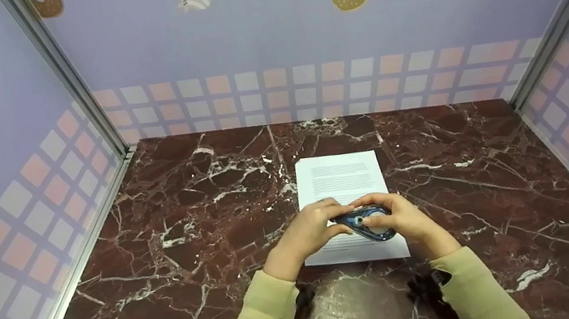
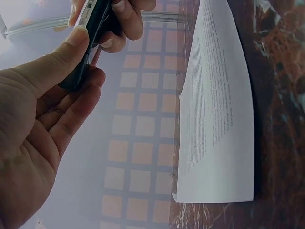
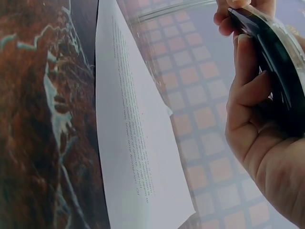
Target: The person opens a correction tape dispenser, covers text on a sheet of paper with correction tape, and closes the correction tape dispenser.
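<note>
A dark blue, teardrop-shaped correction tape [image 1: 375, 232] with a see-through casing is held above the printed paper [image 1: 342, 173]. My left hand [image 1: 305, 233] pinches its narrow end between thumb and fingers. Around the wide end, my right hand [image 1: 409, 219] grips the body, its thumb lying on the upper face. In the left wrist view the correction tape [image 2: 97, 28] appears edge-on, with the left thumb pressed on its side. The right wrist view shows the dark side of the correction tape [image 3: 279, 62] against the right fingers. Both hands are raised off the sheet.
The paper lies on a dark red marbled table [image 1: 203, 225], its lower part partly covered by the hands in the head view. Purple panels with pink and white squares [image 1: 278, 85] stand along the back and both sides. Metal strips [image 1: 75, 84] join the panels.
</note>
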Motion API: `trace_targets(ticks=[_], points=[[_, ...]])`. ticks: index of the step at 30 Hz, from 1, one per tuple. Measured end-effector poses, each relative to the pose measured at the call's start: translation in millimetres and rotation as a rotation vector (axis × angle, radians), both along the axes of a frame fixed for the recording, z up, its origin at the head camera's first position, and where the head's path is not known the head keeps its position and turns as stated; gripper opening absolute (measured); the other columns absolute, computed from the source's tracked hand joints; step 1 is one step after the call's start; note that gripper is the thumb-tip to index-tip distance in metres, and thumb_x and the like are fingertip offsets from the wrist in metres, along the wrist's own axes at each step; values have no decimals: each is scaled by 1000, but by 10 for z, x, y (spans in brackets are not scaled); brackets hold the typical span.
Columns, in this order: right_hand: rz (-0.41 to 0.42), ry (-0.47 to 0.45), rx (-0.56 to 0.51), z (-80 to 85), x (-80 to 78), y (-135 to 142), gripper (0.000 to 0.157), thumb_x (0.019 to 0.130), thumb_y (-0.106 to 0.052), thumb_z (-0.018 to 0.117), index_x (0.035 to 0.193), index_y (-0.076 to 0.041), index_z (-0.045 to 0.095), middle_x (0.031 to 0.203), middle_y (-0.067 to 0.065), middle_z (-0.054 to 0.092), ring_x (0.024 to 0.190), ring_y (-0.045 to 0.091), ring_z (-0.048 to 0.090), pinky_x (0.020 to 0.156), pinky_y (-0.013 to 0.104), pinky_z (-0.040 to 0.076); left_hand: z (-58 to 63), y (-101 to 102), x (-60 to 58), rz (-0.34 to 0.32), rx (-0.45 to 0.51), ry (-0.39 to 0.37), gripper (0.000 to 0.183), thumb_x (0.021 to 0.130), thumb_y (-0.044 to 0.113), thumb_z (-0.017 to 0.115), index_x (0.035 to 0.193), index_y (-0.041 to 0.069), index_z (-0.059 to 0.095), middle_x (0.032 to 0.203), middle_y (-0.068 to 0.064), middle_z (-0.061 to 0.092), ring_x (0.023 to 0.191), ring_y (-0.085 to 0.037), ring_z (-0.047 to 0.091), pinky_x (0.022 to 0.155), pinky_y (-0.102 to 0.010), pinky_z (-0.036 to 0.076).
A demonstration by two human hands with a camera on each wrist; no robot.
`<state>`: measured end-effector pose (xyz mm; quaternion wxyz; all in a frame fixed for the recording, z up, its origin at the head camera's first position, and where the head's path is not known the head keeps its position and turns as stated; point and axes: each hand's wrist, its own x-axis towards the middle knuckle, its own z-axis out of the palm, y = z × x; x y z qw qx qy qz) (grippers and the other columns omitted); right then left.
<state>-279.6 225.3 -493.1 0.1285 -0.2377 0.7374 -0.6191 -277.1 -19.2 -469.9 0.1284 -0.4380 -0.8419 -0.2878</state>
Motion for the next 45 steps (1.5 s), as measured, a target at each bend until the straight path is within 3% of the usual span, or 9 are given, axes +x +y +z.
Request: trace_targets(ticks=[7, 12, 16, 20, 24, 29, 36, 45], points=[[-53, 136, 59, 46, 0, -16, 34, 93, -4, 70, 124, 9, 63, 121, 28, 65, 94, 12, 68, 78, 19, 59, -4, -12, -25, 23, 46, -64, 40, 85, 24, 79, 120, 7, 76, 104, -8, 76, 94, -22, 72, 87, -31, 61], [-89, 217, 82, 56, 16, -13, 30, 93, 1, 69, 122, 8, 67, 120, 31, 67, 89, 6, 67, 76, 17, 57, -17, -13, -34, 28, 75, -70, 40, 85, 23, 80, 120, 4, 76, 104, -10, 77, 95, -24, 73, 88, -30, 61], [-117, 286, 123, 59, 41, -24, 30, 92, -1, 71, 121, 5, 69, 118, 27, 70, 90, 5, 66, 78, 18, 56, -18, -14, -28, 37, 84, -70, 40, 84, 23, 81, 119, 4, 76, 105, -9, 77, 94, -24, 73, 88, -29, 61], [-158, 397, 207, 69, 61, -46, 30, 92, -9, 75, 122, -4, 72, 118, 17, 71, 100, 19, 67, 85, 21, 55, -12, -18, -20, 64, 69, -53, 41, 84, 26, 81, 119, 6, 76, 104, -8, 77, 93, -21, 72, 87, -30, 61], [-186, 498, 302, 89, 95, -72, 40, 88, -16, 82, 126, -8, 72, 121, 11, 67, 108, 31, 65, 91, 31, 55, -10, -18, -14, 86, 47, -48, 41, 85, 28, 79, 120, 6, 76, 103, -7, 76, 91, -20, 71, 85, -29, 61], [-205, 584, 434, 107, 135, -113, 59, 77, -22, 91, 130, -8, 69, 123, 9, 63, 114, 27, 57, 95, 42, 55, -11, -16, -5, 117, 13, -58, 42, 86, 29, 78, 121, 6, 75, 101, -7, 75, 88, -19, 70, 79, -29, 60], [-214, 628, 517, 122, 158, -129, 57, 77, -24, 92, 126, -6, 70, 120, 8, 65, 112, 25, 52, 93, 44, 53, -18, 7, -4, 137, -34, -79, 41, 86, 29, 79, 120, 6, 76, 100, -9, 75, 87, -21, 70, 79, -31, 60], [-222, 662, 540, 115, 140, -122, 52, 77, -24, 92, 122, -8, 72, 115, 6, 67, 107, 23, 55, 90, 41, 54, -52, 28, -21, 142, -32, -115, 42, 86, 29, 79, 122, 6, 75, 102, -7, 76, 90, -21, 71, 85, -32, 61]])
